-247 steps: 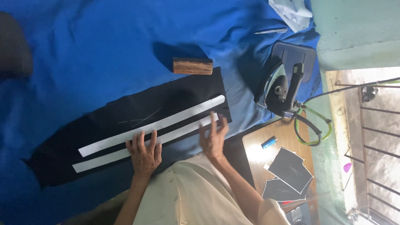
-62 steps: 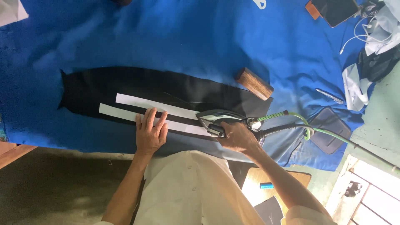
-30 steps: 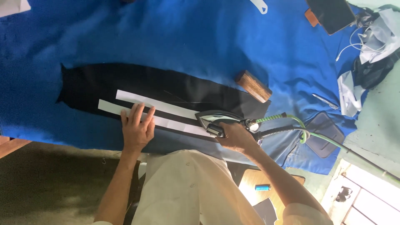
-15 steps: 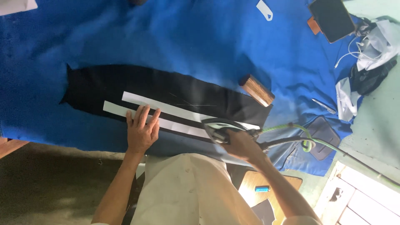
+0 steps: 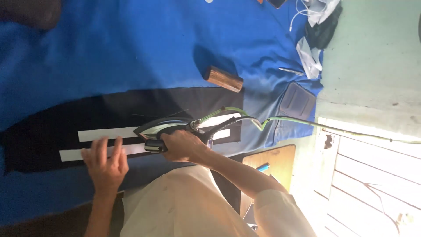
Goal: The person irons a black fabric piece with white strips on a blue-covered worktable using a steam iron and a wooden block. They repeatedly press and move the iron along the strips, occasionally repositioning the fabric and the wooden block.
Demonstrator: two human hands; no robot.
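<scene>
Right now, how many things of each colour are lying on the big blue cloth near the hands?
White: 2, the upper long white paper strip and the lower long white paper strip.
Black: 1, the long black fabric piece.
Brown: 1, the short brown wooden block.
Silver and dark: 1, the steam iron, gripped by the right hand.
Total: 5

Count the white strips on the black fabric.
2. Upper white strip runs under the iron; lower white strip lies nearer the person, under the left hand. Both partly covered.
</scene>
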